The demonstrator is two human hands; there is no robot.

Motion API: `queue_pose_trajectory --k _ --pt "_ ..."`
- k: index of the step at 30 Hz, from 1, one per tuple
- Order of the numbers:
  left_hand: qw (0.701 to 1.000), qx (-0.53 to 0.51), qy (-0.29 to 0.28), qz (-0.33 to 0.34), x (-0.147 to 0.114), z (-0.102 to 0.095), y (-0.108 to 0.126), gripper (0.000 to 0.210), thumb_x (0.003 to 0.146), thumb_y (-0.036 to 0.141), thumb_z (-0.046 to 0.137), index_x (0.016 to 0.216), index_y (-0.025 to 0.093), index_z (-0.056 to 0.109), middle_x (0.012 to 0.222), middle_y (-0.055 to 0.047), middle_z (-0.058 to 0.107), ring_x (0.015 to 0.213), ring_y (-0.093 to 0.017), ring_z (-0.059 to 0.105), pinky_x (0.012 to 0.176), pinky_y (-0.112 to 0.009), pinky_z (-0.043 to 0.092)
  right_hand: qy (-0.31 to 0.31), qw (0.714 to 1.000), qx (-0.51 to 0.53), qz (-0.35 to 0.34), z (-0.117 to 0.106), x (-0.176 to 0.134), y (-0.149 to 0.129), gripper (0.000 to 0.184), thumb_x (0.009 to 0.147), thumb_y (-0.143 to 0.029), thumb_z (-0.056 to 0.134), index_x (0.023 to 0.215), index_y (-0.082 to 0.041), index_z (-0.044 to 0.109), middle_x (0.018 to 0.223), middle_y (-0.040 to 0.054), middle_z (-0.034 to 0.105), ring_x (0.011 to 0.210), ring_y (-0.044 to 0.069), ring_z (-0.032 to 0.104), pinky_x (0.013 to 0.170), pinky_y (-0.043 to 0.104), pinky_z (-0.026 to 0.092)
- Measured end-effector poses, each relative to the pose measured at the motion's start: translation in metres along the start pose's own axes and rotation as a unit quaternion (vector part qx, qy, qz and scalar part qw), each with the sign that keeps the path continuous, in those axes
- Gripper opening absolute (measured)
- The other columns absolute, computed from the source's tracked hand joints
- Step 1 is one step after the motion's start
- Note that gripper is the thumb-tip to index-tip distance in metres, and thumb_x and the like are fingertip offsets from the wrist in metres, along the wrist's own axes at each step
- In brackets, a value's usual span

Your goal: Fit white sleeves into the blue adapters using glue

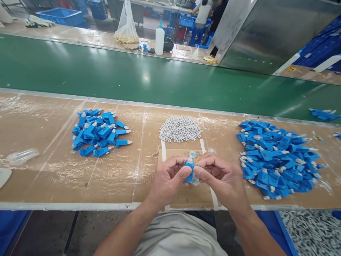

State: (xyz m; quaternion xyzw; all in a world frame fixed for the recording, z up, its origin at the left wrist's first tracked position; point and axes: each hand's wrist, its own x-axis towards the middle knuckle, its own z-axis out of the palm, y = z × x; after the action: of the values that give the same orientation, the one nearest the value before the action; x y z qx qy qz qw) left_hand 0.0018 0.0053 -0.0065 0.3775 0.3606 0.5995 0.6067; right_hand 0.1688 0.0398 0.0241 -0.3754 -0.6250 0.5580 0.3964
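Just above the table's front edge, my left hand [169,177] grips a small blue plastic part [189,165] with a whitish tip pointing away from me. Its thumb presses on the near side of the part. My right hand [223,176] is closed in a pinch against the part's right side; whatever lies between those fingertips is hidden. Beneath and behind the hands, clear round plastic shows partly. Beyond them lies a heap of small grey-white pieces [180,128], between two strips of white tape.
A smaller pile of blue parts [98,133] lies left, a larger pile [278,158] right. Clear plastic packaging [23,156] sits far left. Past the green belt [128,78] stand a white squeeze bottle [160,38] and a filled plastic bag [126,26]. Two people sit in the background.
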Motion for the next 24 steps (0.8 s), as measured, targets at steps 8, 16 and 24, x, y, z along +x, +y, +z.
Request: queue_pose_trajectory --k 8,16,24 --pt "0.996 -0.038 -0.048 -0.063 0.0 0.002 0.008 0.032 0.089 0.042 0.074 0.093 0.011 0.074 0.076 -0.005 0.066 0.061 -0.01 0.058 0.053 -0.019 0.048 -0.014 0.98 0.161 0.116 -0.009 0.008 0.004 0.024 0.075 -0.033 0.091 0.088 -0.021 0.074 0.068 -0.0012 0.064 0.054 0.012 0.059 0.048 0.022 0.051" --pt "0.99 -0.06 -0.078 -0.105 -0.001 0.007 0.013 0.033 0.087 0.046 0.076 0.088 0.013 0.07 0.07 -0.003 0.065 0.055 -0.008 0.055 0.048 -0.019 0.045 -0.062 0.954 0.236 0.174 -0.011 0.004 0.012 0.031 0.072 -0.041 0.09 0.095 -0.022 0.08 0.065 -0.0036 0.054 0.043 0.006 0.047 0.037 0.017 0.038" --pt "0.988 -0.054 -0.072 -0.122 -0.005 0.009 0.015 0.039 0.082 0.049 0.08 0.084 0.013 0.067 0.066 -0.002 0.062 0.055 -0.009 0.057 0.05 -0.02 0.046 -0.064 0.951 0.24 0.184 -0.007 -0.002 0.016 0.03 0.073 -0.043 0.089 0.094 -0.025 0.079 0.066 -0.0028 0.054 0.043 0.007 0.048 0.038 0.019 0.039"
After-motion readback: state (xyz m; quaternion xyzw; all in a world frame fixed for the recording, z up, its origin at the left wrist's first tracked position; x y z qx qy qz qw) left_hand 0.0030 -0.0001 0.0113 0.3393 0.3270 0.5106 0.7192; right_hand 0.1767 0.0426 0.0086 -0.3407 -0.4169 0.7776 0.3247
